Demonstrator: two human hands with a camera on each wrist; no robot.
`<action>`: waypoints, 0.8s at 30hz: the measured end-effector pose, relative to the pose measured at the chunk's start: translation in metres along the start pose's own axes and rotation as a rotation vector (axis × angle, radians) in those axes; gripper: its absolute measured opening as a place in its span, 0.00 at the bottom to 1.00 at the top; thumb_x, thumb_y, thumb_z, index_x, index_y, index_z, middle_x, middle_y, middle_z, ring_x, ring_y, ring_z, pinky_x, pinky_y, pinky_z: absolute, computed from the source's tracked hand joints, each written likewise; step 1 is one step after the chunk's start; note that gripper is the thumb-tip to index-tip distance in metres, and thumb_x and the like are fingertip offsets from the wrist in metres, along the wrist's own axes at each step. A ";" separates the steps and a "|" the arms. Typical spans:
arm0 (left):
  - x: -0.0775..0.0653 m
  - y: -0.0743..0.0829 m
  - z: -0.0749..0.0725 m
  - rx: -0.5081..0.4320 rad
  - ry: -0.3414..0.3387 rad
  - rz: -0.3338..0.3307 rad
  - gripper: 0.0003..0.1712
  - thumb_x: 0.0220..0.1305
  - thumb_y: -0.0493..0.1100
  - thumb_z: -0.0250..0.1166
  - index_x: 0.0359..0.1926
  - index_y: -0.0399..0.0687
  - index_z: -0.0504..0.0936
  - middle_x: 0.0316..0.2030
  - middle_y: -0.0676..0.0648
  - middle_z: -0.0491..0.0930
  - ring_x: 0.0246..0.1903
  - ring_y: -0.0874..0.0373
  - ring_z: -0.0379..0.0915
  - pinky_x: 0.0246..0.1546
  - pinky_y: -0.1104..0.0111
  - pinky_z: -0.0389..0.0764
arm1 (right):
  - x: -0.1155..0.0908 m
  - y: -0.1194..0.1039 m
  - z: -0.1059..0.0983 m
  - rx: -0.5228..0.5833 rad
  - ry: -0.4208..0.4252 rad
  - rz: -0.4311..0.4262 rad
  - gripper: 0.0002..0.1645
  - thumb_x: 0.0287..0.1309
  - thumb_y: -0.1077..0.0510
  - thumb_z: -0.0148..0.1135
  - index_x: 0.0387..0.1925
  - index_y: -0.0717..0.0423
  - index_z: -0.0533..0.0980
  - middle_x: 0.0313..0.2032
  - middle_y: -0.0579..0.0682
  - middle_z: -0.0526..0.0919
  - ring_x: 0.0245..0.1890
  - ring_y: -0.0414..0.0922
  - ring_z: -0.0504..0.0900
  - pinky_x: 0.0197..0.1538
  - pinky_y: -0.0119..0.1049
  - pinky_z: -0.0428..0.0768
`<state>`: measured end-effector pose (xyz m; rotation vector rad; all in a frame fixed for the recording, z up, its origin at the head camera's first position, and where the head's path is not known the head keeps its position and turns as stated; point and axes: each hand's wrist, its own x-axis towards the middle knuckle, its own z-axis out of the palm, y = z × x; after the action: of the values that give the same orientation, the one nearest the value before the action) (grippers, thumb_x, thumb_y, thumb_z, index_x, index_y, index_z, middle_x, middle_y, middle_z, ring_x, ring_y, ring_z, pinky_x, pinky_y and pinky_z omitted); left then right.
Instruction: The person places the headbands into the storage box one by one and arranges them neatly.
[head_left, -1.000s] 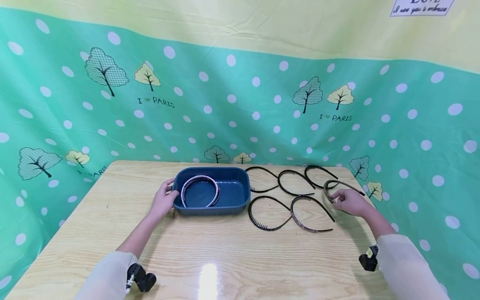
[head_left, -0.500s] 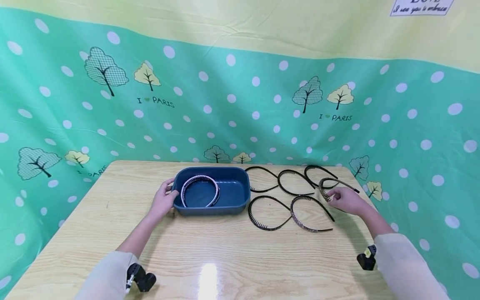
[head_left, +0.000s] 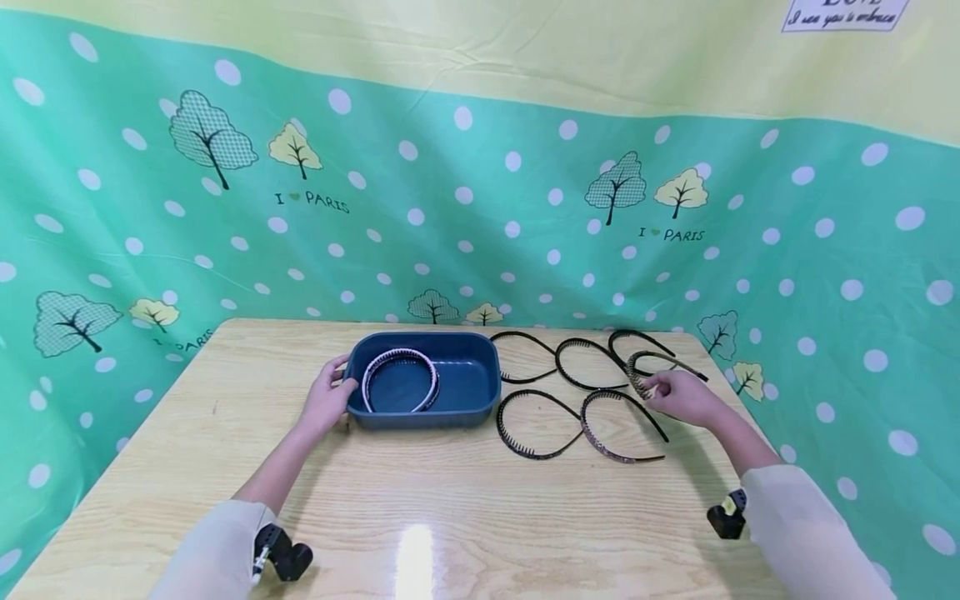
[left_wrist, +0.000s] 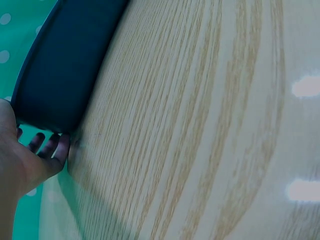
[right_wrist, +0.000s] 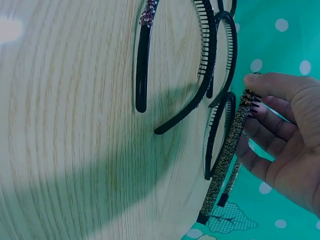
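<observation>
At the left end of a dark blue plastic tub (head_left: 423, 422), my left hand (head_left: 327, 402) grips the wall, thumb at the rim. The left wrist view shows its fingers (left_wrist: 61, 150) against the tub's outside. A pale toothed headband (head_left: 366, 385) lies inside the tub's left half, with a darker one partly hidden beneath it. On the right, my right hand (head_left: 684, 398) pinches a glittery gold-black headband (right_wrist: 222, 155) between thumb and fingers, held above the table with its ends pointing away to the right. Part of its toothed curve is behind the fingers.
Several black headbands lie between the tub and my right hand, among them a front one (head_left: 512, 443) and one with pinkish glitter (head_left: 597, 444). The wooden table (head_left: 480, 517) meets a green dotted curtain (head_left: 517, 192) at its back edge.
My right hand has moved a little to the left, carrying the glittery headband with it. The left hand and the tub have stayed where they were.
</observation>
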<state>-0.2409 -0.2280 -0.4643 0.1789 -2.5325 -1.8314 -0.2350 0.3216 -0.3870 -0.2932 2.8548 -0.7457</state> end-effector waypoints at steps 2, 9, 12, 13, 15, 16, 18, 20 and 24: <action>0.000 0.001 0.000 -0.006 0.000 -0.003 0.31 0.67 0.37 0.46 0.70 0.45 0.54 0.61 0.31 0.62 0.53 0.41 0.68 0.34 0.72 0.79 | 0.001 -0.001 0.001 -0.001 -0.001 -0.011 0.21 0.52 0.61 0.62 0.46 0.71 0.74 0.24 0.49 0.73 0.23 0.41 0.67 0.28 0.34 0.67; 0.000 0.001 -0.001 -0.005 0.001 -0.005 0.31 0.66 0.37 0.46 0.70 0.46 0.55 0.61 0.31 0.63 0.54 0.40 0.68 0.34 0.71 0.79 | 0.003 -0.006 0.004 -0.001 -0.009 -0.022 0.21 0.54 0.61 0.62 0.47 0.70 0.74 0.25 0.49 0.73 0.22 0.40 0.67 0.28 0.33 0.68; 0.000 0.001 -0.001 -0.001 -0.003 -0.002 0.31 0.66 0.37 0.46 0.70 0.45 0.54 0.61 0.30 0.62 0.54 0.40 0.67 0.34 0.71 0.79 | 0.004 -0.009 0.005 0.002 -0.014 -0.028 0.21 0.54 0.61 0.62 0.47 0.70 0.74 0.25 0.49 0.74 0.23 0.41 0.67 0.28 0.34 0.68; 0.000 0.001 -0.001 -0.001 -0.004 -0.001 0.31 0.66 0.37 0.46 0.70 0.45 0.54 0.61 0.30 0.62 0.54 0.40 0.67 0.34 0.71 0.80 | 0.004 -0.011 0.005 0.002 -0.014 -0.029 0.21 0.54 0.61 0.62 0.47 0.70 0.74 0.25 0.49 0.74 0.23 0.41 0.67 0.28 0.34 0.68; 0.000 0.000 -0.001 -0.002 -0.003 -0.001 0.31 0.66 0.37 0.46 0.70 0.45 0.54 0.61 0.30 0.62 0.54 0.40 0.67 0.34 0.71 0.80 | 0.005 -0.014 0.006 0.007 -0.017 -0.031 0.21 0.54 0.61 0.62 0.48 0.71 0.74 0.25 0.49 0.73 0.23 0.41 0.67 0.28 0.33 0.68; 0.000 0.000 -0.001 -0.002 -0.003 0.001 0.31 0.66 0.37 0.46 0.70 0.45 0.54 0.61 0.30 0.62 0.54 0.40 0.68 0.34 0.71 0.80 | 0.005 -0.015 0.006 0.010 -0.018 -0.032 0.21 0.54 0.61 0.62 0.48 0.71 0.74 0.25 0.49 0.73 0.23 0.41 0.67 0.28 0.33 0.68; 0.000 0.000 0.000 -0.004 -0.001 0.001 0.31 0.66 0.37 0.46 0.70 0.45 0.54 0.61 0.31 0.63 0.54 0.41 0.68 0.35 0.71 0.80 | 0.005 -0.018 0.006 0.016 -0.018 -0.039 0.22 0.54 0.61 0.62 0.48 0.71 0.73 0.25 0.50 0.73 0.23 0.42 0.67 0.28 0.33 0.68; 0.000 0.000 0.000 -0.008 0.002 -0.002 0.31 0.66 0.37 0.46 0.70 0.45 0.54 0.60 0.31 0.63 0.54 0.41 0.68 0.35 0.72 0.80 | 0.006 -0.020 0.006 0.020 -0.020 -0.045 0.22 0.53 0.61 0.62 0.48 0.71 0.73 0.25 0.50 0.73 0.24 0.42 0.67 0.27 0.33 0.68; 0.000 0.001 0.000 -0.004 0.003 -0.003 0.31 0.66 0.37 0.46 0.70 0.45 0.54 0.60 0.31 0.64 0.53 0.41 0.68 0.35 0.72 0.79 | 0.007 -0.022 0.008 0.016 -0.026 -0.044 0.22 0.53 0.60 0.62 0.48 0.70 0.74 0.25 0.49 0.73 0.23 0.41 0.67 0.27 0.32 0.69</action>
<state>-0.2406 -0.2275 -0.4637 0.1856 -2.5281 -1.8360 -0.2370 0.2975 -0.3833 -0.3625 2.8256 -0.7662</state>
